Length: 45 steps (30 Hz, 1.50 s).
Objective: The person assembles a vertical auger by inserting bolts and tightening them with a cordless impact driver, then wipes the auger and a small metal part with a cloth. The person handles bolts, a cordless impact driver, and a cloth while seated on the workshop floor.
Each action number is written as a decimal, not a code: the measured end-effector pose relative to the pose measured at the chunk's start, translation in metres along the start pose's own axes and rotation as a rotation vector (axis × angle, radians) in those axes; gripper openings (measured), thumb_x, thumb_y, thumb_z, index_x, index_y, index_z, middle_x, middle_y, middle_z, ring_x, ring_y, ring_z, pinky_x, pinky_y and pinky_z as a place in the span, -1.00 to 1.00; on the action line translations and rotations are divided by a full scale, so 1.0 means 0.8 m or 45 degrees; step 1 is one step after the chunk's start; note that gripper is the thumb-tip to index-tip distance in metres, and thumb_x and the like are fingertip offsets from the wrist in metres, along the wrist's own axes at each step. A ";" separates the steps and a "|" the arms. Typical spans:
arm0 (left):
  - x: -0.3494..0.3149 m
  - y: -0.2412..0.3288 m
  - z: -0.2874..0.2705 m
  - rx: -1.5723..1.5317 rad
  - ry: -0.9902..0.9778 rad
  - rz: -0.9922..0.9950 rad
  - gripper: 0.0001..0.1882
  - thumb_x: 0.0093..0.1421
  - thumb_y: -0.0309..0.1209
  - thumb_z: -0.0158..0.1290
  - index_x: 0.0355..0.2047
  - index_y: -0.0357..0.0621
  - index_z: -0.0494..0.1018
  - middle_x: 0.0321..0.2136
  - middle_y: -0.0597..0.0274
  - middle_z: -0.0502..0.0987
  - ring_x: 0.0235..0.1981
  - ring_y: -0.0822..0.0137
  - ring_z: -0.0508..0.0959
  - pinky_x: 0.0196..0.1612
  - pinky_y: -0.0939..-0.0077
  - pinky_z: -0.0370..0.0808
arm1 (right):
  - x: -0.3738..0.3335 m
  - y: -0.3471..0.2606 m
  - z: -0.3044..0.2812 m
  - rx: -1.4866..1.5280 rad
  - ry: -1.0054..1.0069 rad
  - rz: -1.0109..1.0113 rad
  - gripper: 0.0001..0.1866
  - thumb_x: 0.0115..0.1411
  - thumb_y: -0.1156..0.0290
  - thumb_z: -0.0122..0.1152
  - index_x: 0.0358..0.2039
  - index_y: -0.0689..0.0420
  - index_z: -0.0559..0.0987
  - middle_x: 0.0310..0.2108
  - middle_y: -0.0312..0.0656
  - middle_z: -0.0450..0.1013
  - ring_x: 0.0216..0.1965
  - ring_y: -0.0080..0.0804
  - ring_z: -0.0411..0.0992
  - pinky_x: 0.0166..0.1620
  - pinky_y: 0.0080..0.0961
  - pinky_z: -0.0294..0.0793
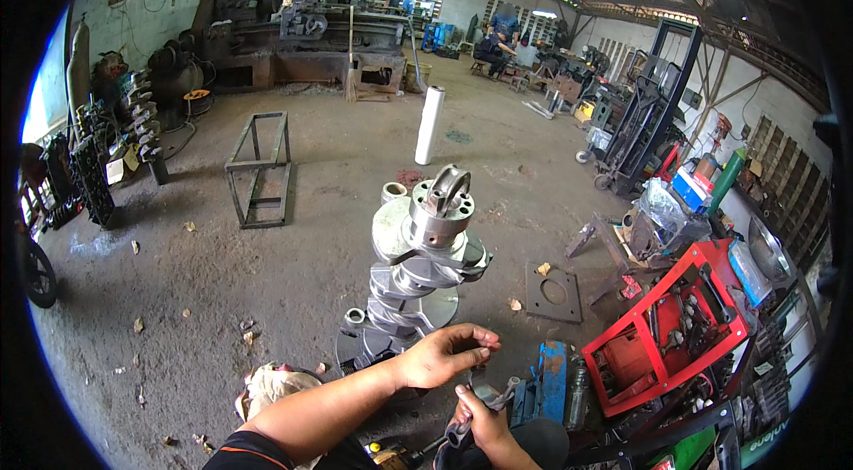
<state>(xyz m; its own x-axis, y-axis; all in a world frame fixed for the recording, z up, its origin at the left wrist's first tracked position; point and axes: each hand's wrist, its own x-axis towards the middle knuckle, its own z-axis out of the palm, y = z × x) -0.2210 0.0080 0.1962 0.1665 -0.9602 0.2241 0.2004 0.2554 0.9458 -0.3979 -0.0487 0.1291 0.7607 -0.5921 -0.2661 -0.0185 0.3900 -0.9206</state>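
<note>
A large shiny steel crankshaft (413, 279) stands upright on the floor before me, with a drilled flange and a ring-shaped lifting eye on top. My left hand (444, 356) reaches across its lower part, fingers loosely bent and thumb apart, with nothing visible in the grasp. Below and to the right, my right hand (487, 427) is closed round a grey metal tool (489, 394) with a curved head; its exact kind is unclear. The tool's upper end comes close under my left fingers; I cannot tell whether they touch. A yellow-and-black power tool (391, 457) lies partly hidden at the lower edge.
A blue metal box (549, 381) and a red open tool cart (666, 328) stand at right. Beyond lie a square plate with a hole (553, 292), a steel frame (262, 172), a white roll (430, 125) and a forklift-like lifter (653, 115). People sit farther back.
</note>
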 end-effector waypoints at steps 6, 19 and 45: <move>-0.002 0.002 -0.003 0.017 -0.048 -0.054 -0.68 0.34 -0.50 0.09 0.08 -0.28 0.44 -0.05 0.22 0.56 -0.04 0.45 0.55 0.10 0.54 0.46 | -0.001 0.000 -0.002 0.018 0.006 -0.017 -0.61 0.27 0.25 0.30 -0.63 0.04 0.39 -0.73 -0.38 0.31 -0.70 -0.59 0.29 -0.57 -0.56 0.25; -0.002 0.002 -0.002 0.059 0.019 -0.060 -0.70 0.28 -0.38 0.21 -0.02 -0.24 0.53 -0.19 0.31 0.58 -0.16 0.52 0.51 -0.02 0.57 0.47 | -0.002 -0.002 0.000 0.014 -0.029 0.009 -0.68 0.27 0.25 0.30 -0.55 0.08 0.44 -0.73 -0.38 0.30 -0.70 -0.58 0.29 -0.57 -0.56 0.25; -0.009 0.021 0.004 0.281 0.201 0.010 -0.75 0.36 -0.53 -0.17 -0.10 -0.24 0.50 -0.22 0.27 0.55 -0.18 0.46 0.52 -0.06 0.53 0.47 | 0.001 0.000 -0.003 -0.093 0.032 -0.050 -0.66 0.25 0.29 0.31 -0.60 0.05 0.41 -0.72 -0.36 0.33 -0.70 -0.58 0.29 -0.59 -0.55 0.26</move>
<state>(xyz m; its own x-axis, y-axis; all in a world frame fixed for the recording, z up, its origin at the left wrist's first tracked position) -0.2217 0.0187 0.2110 0.3192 -0.9244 0.2088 -0.0136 0.2158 0.9763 -0.3987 -0.0506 0.1284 0.7451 -0.6238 -0.2359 -0.0372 0.3143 -0.9486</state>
